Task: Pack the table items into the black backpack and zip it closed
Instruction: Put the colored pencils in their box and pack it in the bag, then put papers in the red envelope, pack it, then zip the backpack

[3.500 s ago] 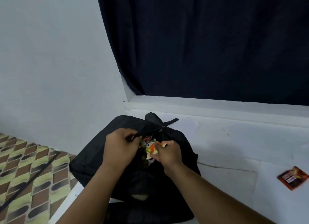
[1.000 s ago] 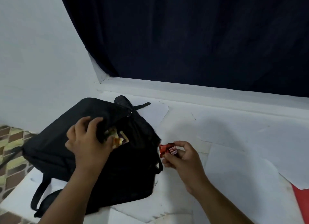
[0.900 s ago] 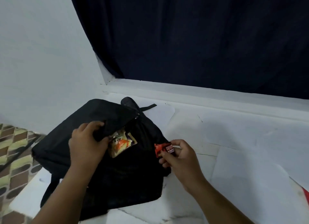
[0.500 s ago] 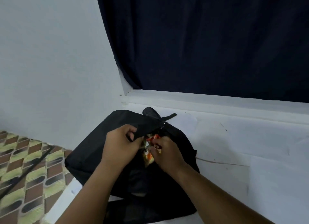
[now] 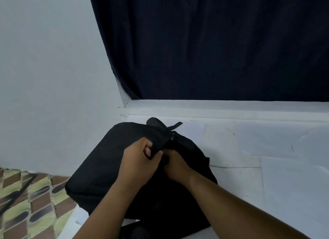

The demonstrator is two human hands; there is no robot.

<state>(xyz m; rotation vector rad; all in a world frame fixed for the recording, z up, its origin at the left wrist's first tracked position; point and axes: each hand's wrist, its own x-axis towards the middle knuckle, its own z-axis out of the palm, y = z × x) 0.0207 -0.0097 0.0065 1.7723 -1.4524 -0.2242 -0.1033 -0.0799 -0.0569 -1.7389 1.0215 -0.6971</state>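
Left hand (image 5: 138,160) grips backpack (image 5: 99,165) flap; right hand (image 5: 175,164) fingers hidden inside; curtain (image 5: 213,42) behind.

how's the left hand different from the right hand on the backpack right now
The left hand grips a fold of the black backpack at its opening, thumb and curled fingers in plain view; the right hand has its fingers tucked into the opening, out of sight, so what it holds cannot be told. The left hand sits slightly higher and overlaps the right hand's fingertip side. Both meet at the same opening, forearms reaching in from below.
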